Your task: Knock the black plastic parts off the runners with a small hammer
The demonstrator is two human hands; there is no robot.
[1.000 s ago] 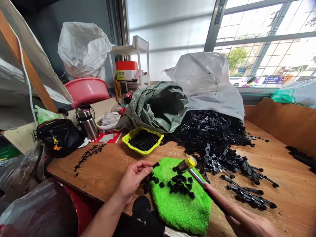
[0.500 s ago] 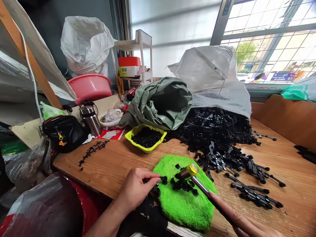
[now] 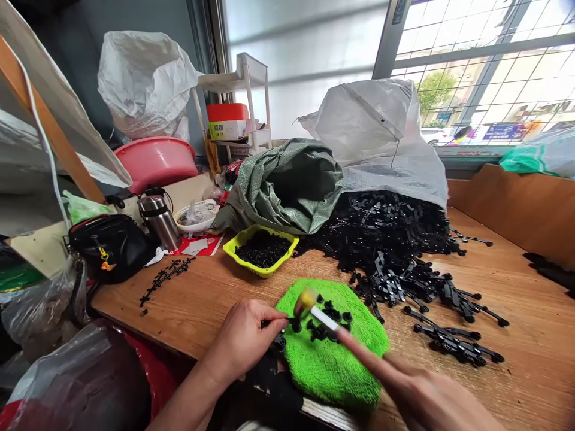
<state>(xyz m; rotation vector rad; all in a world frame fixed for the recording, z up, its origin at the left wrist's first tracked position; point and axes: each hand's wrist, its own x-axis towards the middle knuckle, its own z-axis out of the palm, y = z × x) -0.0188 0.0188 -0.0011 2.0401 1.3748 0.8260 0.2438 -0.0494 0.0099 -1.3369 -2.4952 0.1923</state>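
Observation:
My left hand (image 3: 251,335) pinches a black plastic link piece (image 3: 293,323) between thumb and fingers at the left side of a green cloth pad (image 3: 341,377). My right hand (image 3: 417,383) is closed around the handle of a small hammer (image 3: 324,318), its index finger stretched along the shaft. Blurred by motion, the hammer's yellow-ended head is right over the end of the link piece; whether they touch I cannot tell. Several small black round caps (image 3: 332,312) lie on the pad just beyond the shaft.
Behind the pad stands a yellow basket (image 3: 265,272) of small black parts. Loose black links (image 3: 462,347) lie to the right, before a big heap (image 3: 386,227) spilling from a white sack (image 3: 395,167). A green sack (image 3: 287,185), a steel flask (image 3: 160,221) and a black bag (image 3: 110,245) stand farther back.
The hammer has swung left and its head is now over the link piece in my left hand. My right hand has moved left with it. The view has shifted slightly.

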